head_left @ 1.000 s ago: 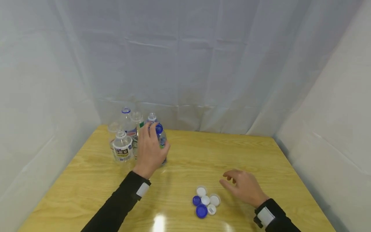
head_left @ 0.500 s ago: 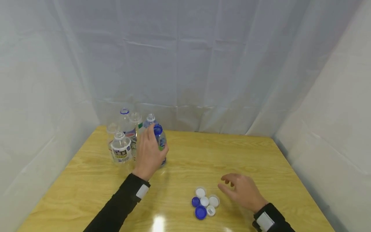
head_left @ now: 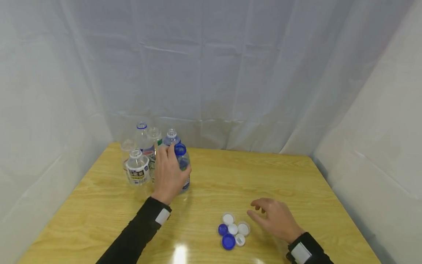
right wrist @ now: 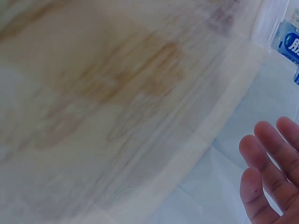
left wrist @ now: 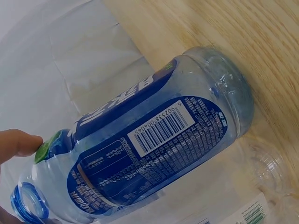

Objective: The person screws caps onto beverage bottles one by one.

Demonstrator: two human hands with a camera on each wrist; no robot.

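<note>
The left hand (head_left: pixel 169 174), fingers curled about the shoulder of a blue-rimmed bottle (left wrist: pixel 140 144), holds it upright at the right front of the clustered bottles (head_left: pixel 137 170) on the tabletop (head_left: pixel 263 176); the right hand (head_left: pixel 277 220), fingers loosely bent, holding nothing, is near 6 caps (head_left: pixel 232 229).

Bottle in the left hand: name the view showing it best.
Left wrist: nearly the whole bottle, barcode included. Head: the left hand partly covers it. Right wrist: a blue label whose bottle is unclear.
</note>
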